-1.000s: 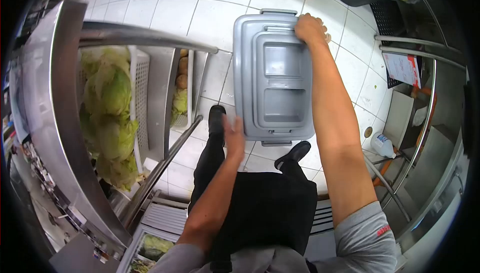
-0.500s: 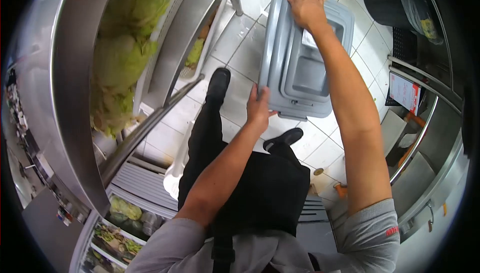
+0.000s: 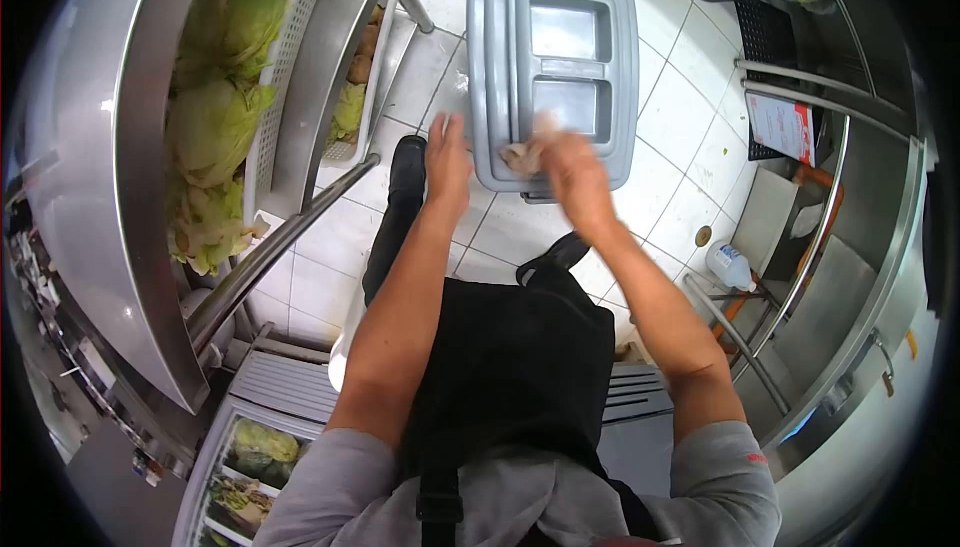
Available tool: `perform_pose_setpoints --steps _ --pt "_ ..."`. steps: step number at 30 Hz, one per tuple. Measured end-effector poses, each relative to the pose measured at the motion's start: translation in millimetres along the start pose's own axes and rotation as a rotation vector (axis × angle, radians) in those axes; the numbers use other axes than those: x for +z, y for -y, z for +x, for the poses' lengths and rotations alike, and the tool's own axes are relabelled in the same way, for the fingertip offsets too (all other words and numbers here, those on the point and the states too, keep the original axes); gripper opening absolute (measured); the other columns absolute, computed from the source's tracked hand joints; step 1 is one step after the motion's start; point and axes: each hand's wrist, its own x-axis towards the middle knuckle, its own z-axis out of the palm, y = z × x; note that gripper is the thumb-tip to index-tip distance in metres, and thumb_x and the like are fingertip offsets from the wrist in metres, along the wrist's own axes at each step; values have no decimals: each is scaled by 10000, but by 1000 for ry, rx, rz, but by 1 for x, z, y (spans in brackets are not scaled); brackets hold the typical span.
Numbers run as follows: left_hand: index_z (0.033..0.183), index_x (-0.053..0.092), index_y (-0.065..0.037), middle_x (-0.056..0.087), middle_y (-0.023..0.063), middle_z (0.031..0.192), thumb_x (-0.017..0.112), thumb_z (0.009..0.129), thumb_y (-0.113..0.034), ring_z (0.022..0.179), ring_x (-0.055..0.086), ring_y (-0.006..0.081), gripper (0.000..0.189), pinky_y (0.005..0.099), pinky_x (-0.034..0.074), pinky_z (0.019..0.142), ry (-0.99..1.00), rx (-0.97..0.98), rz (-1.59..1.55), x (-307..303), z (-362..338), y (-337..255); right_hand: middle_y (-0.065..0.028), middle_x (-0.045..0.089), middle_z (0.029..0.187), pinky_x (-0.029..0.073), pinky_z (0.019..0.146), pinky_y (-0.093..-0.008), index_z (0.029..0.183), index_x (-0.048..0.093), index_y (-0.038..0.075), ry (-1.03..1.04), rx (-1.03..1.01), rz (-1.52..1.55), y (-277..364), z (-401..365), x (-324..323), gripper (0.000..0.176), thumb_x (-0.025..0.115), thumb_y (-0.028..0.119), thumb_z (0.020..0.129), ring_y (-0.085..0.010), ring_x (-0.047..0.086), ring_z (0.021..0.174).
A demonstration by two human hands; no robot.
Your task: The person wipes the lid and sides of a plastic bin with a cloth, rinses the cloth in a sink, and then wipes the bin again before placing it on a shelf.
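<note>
A grey plastic bin with a lid (image 3: 625, 77) stands on the floor in front of me. Its top has two rectangular recesses. My right hand (image 3: 575, 182) is over the near edge of the lid, slightly blurred, closed on a crumpled beige cloth (image 3: 522, 157) that lies against the lid's near left corner. Just off the bin's left side is my left hand (image 3: 449, 162), raised with its fingers stretched out and holding nothing.
On the left, a steel shelf (image 3: 150, 167) holds a white crate (image 3: 285, 67) of lettuce (image 3: 215, 132). A plastic bottle (image 3: 730, 267) and steel rack rails (image 3: 830, 92) are at the right. Below is an open drawer of vegetables (image 3: 245, 497). My shoes are on white floor tiles.
My right hand has brought the cloth from the lid's far end to its near edge. My left hand has let go of the bin's side. The bin now appears straighter in view.
</note>
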Motion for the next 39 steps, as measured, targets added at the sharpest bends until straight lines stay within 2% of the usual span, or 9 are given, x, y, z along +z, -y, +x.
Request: perform_pose_setpoints --steps 5,7,11,15,23,27,28,32,39 --pt "1475 514 -49 453 300 1504 644 983 -328 1415 423 421 580 438 330 1175 68 439 458 60 12 -52 -219 616 1072 495 871 -488 1171 615 -47 -370 745 437 -46 67 22 236 559 32 956 -415 600 971" --pt "1441 561 -55 429 320 1518 649 969 -296 1419 409 453 537 461 323 1184 98 749 771 78 9 -64 -210 607 1098 492 906 -494 1227 587 -63 -260 218 -145 -22 63 51 309 549 26 933 -393 581 1048" --pt "1435 596 -152 436 283 1536 674 958 -340 1450 372 450 519 527 321 1181 289 1066 1079 102 38 -80 -181 608 1119 485 964 -474 1173 681 0 40 39 -50 -44 20 5 328 578 4 862 -375 570 1091" --pt "1486 546 -186 345 212 1626 644 957 -497 1544 208 414 621 671 88 1211 326 1167 1484 127 30 -81 -192 621 1196 471 999 -432 1288 668 34 -296 278 17 -69 18 -85 344 541 53 968 -403 562 1120" --pt "1430 554 -134 435 178 1570 668 912 -539 1515 308 361 667 657 30 1220 361 1385 1561 142 61 -58 -244 549 1438 379 1120 -501 1439 583 97 -517 344 -57 -68 -136 39 513 523 -37 948 -438 495 1315" --pt "1147 715 -98 572 147 1369 757 875 -429 1286 506 343 431 520 344 1108 437 1397 1422 144 65 -58 -210 505 1497 288 1172 -526 1396 624 114 -700 460 14 -94 -82 37 467 512 -4 958 -427 429 1375" --pt "1077 753 -111 641 105 1132 773 875 -379 1054 583 296 337 445 422 924 389 1535 1343 150 68 -57 -200 495 1510 269 1180 -530 1390 629 113 -733 457 28 -102 -71 36 456 505 7 964 -426 416 1385" --pt "1186 738 -109 682 65 863 731 933 -354 796 643 275 352 438 413 778 172 1404 1352 181 67 -47 -192 513 1496 285 1163 -549 1390 627 107 -869 509 -43 -149 -21 5 422 493 55 993 -412 421 1388" --pt "1258 710 -121 701 115 903 617 997 -410 844 657 323 400 439 412 819 -182 1324 1248 234 81 -27 -171 580 1439 328 1136 -522 1303 658 12 -1109 514 40 -144 -26 18 356 578 67 960 -396 512 1297"
